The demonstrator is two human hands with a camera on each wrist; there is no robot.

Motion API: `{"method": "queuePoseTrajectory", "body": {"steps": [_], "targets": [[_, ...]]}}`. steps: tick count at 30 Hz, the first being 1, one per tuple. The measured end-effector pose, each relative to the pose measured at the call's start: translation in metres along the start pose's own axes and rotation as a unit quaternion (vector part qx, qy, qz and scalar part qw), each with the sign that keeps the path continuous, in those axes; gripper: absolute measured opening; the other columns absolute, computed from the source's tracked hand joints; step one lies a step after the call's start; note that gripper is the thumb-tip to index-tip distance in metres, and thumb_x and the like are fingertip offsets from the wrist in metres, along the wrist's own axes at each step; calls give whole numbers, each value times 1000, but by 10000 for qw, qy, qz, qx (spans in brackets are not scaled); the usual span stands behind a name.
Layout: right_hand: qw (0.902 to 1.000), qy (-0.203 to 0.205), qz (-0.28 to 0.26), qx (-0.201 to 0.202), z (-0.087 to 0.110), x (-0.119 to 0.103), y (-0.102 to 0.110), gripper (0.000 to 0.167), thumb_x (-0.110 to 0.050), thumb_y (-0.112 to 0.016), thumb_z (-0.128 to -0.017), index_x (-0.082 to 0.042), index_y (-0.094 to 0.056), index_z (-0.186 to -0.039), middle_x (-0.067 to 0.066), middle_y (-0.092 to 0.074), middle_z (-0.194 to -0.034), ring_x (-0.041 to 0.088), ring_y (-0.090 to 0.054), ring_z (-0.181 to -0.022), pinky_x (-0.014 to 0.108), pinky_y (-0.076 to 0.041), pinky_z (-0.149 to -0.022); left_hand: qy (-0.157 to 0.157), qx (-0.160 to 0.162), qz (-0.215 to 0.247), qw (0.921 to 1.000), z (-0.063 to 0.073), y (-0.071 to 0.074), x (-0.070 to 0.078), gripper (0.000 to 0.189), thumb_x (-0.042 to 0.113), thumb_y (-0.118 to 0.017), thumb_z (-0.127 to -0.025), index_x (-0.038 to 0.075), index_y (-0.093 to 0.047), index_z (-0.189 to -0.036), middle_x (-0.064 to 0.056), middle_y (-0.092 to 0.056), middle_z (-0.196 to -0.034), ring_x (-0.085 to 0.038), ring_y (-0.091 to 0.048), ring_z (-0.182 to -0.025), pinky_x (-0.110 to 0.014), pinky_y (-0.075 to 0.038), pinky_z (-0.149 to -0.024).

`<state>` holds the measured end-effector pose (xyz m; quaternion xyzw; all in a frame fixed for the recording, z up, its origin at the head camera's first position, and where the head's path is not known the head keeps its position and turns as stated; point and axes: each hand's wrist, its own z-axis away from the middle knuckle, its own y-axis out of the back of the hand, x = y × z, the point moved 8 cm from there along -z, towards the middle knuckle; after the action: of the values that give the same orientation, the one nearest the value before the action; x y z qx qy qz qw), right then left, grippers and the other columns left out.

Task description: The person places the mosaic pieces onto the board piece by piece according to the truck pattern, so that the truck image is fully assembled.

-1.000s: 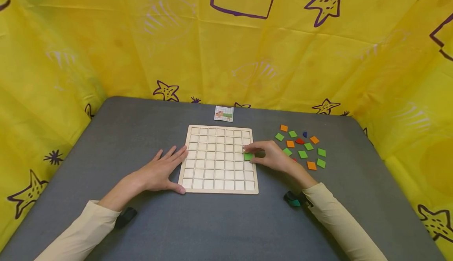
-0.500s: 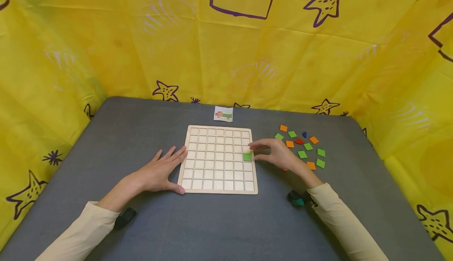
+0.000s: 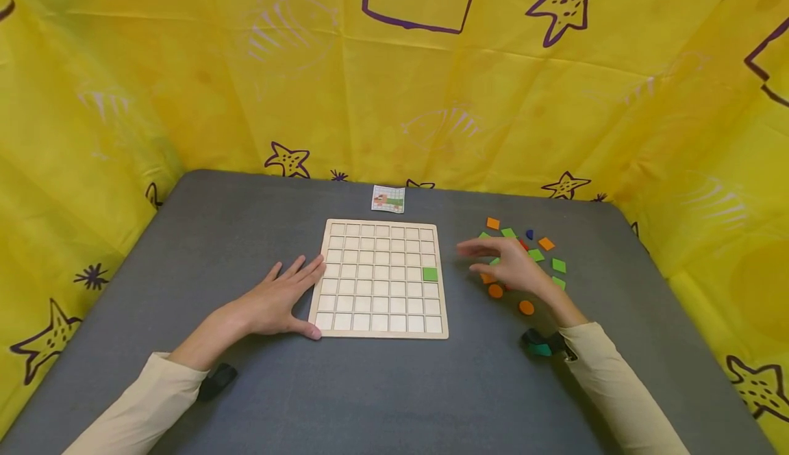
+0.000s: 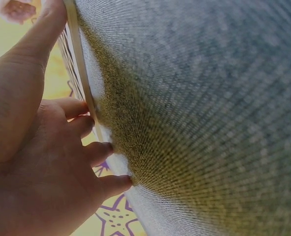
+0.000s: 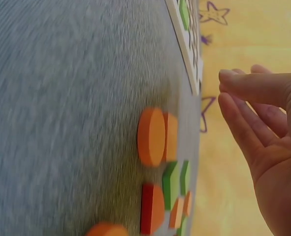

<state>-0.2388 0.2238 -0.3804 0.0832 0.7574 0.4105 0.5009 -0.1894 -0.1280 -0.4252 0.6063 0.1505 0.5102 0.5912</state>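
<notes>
A pale wooden grid board (image 3: 373,304) lies on the grey table, with one green square tile (image 3: 429,274) in a cell of its right-hand column. My left hand (image 3: 280,302) rests at the board's left edge, fingers spread; in the left wrist view its fingertips and thumb touch the board's side (image 4: 81,64). Over the loose pieces to the right hovers my right hand (image 3: 511,263), thumb and fingers loosely extended with nothing between them. Beneath and around it lie green squares (image 3: 559,265), orange squares (image 3: 546,243) and orange discs (image 3: 526,308). In the right wrist view a red piece (image 5: 151,209) shows too.
Behind the board lies a small picture card (image 3: 388,199) with a coloured grid design. A dark blue piece (image 3: 530,234) sits at the back of the scattered pieces. Yellow patterned cloth (image 3: 370,85) rises along the table's back and sides.
My right hand has let go of the green tile, leaving it in its cell, and has moved right over the loose pieces. My left hand has stayed at the board's edge.
</notes>
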Motion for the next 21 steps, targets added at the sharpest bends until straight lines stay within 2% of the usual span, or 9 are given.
{"method": "queuePoseTrajectory", "body": {"steps": [5, 9, 13, 17, 21], "targets": [[9998, 11, -150, 116, 8, 10, 10, 45, 4, -75, -82, 0, -65, -125, 17, -70, -113, 35, -67, -104, 49, -53, -86, -7, -2, 20, 10000, 0, 0, 0, 120, 64, -77, -69, 4, -19, -156, -14, -13, -163, -43, -9, -147, -69, -4, -110], [9993, -305, -139, 138, 14, 24, 15, 46, 8, -74, -81, 5, -63, -125, 22, -69, -112, 40, -66, -103, 54, -52, -86, -90, 21, 30, 10000, 1, 0, 0, 120, 64, -76, -69, 3, -19, -156, -15, -12, -163, -44, -9, -147, -70, -5, -110], [9989, -445, -112, 106, 20, 38, 20, 45, 5, -75, -82, 4, -63, -125, 19, -70, -112, 36, -67, -103, 48, -54, -85, -146, 33, 49, 9999, 1, 0, 0, 120, 63, -76, -70, 3, -19, -156, -15, -12, -163, -45, -9, -147, -69, -4, -110], [9977, -537, -401, 37, 25, 50, 25, 45, -2, -76, -84, 2, -63, -127, 16, -70, -113, 34, -66, -106, 36, -55, -86, -141, 32, 57, 9999, 0, 0, 0, 120, 64, -76, -70, 3, -19, -156, -15, -12, -163, -45, -9, -147, -69, -4, -110], [9955, -768, -549, -21, 30, 60, 29, 46, -5, -76, -85, 0, -62, -128, 16, -70, -116, 34, -65, -109, 34, -54, -89, -143, 44, 65, 9999, 1, 0, 0, 120, 65, -76, -70, 3, -19, -156, -15, -13, -163, -45, -9, -147, -69, -4, -111]]}}
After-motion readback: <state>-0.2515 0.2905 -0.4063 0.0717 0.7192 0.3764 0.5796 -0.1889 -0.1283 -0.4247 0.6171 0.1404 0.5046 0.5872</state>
